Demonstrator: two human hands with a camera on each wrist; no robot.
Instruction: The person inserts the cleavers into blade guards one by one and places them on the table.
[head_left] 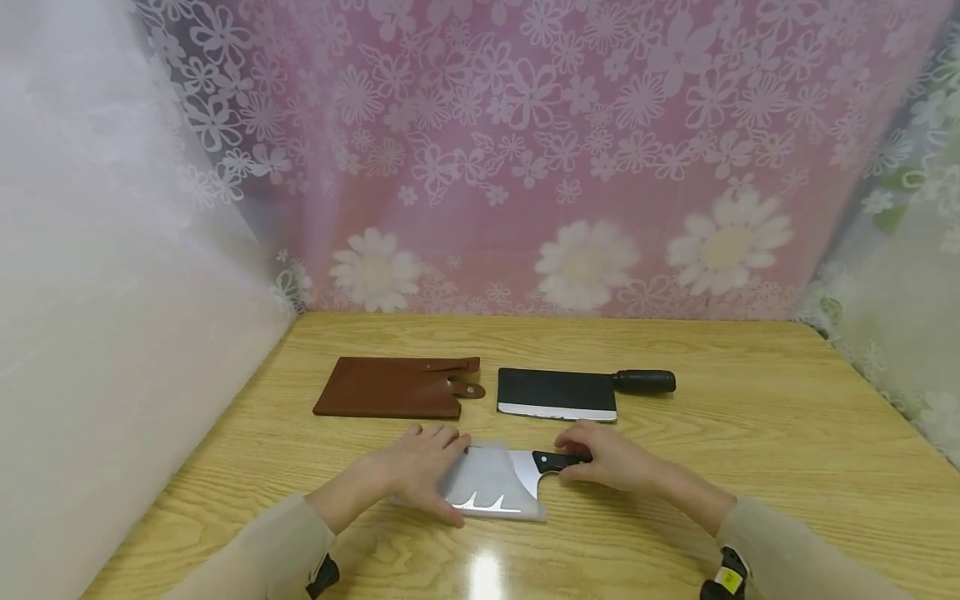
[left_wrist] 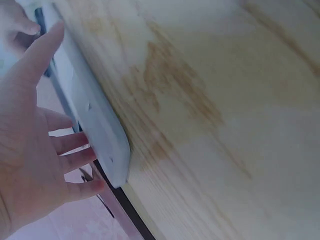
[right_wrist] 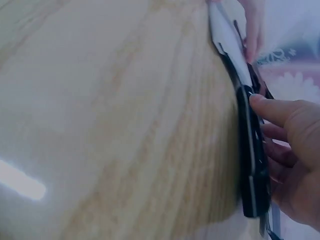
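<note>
A cleaver with a black riveted handle (head_left: 550, 462) lies on the table, its blade mostly inside a whitish translucent blade cover (head_left: 487, 479). Bare metal shows between cover and handle. My left hand (head_left: 427, 468) rests across the left part of the cover, thumb at the near edge and fingers spread toward the far edge. In the left wrist view those fingers (left_wrist: 75, 159) look fairly straight. My right hand (head_left: 611, 457) holds the end of the handle. Its thumb (right_wrist: 272, 107) lies against the handle in the right wrist view, the other fingers behind it.
Behind my left hand lies a brown leather sheath (head_left: 390, 389) with snap straps. A second cleaver (head_left: 557, 388), dark-bladed with a black handle, lies to its right. The wooden table (head_left: 750, 400) meets a pink floral curtain (head_left: 465, 183) at the back and pale sheeting at both sides.
</note>
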